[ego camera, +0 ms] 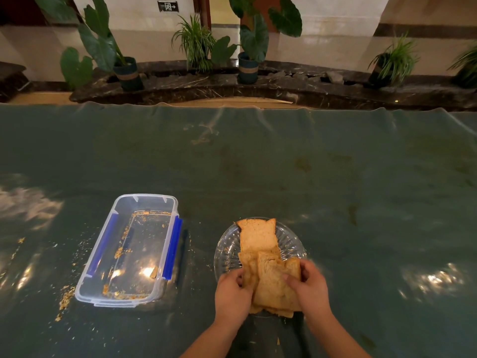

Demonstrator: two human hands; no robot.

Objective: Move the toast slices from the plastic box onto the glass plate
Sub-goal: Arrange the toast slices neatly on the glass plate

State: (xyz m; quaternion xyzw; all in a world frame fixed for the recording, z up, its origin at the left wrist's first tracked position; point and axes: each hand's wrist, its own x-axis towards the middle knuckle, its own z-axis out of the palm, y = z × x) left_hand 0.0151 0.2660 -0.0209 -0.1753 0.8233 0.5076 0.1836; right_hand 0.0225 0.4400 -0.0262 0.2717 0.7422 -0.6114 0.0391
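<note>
The clear plastic box [144,202] with blue side clips stands to the left, holding only crumbs. The ribbed glass plate [291,241] sits to its right, near the table's front edge. One toast slice [258,236] lies flat on the plate's far half. Several overlapping toast slices [273,285] cover the near half. My left hand [232,295] grips their left edge. My right hand [309,288] grips their right edge, fingers curled over the top slice. The plate's near rim is hidden under toast and hands.
The table is covered by a green cloth [258,164] under clear film with glare patches. Crumbs [65,301] lie scattered left of the box. Potted plants [126,71] stand on a dark stone ledge beyond the table's far edge.
</note>
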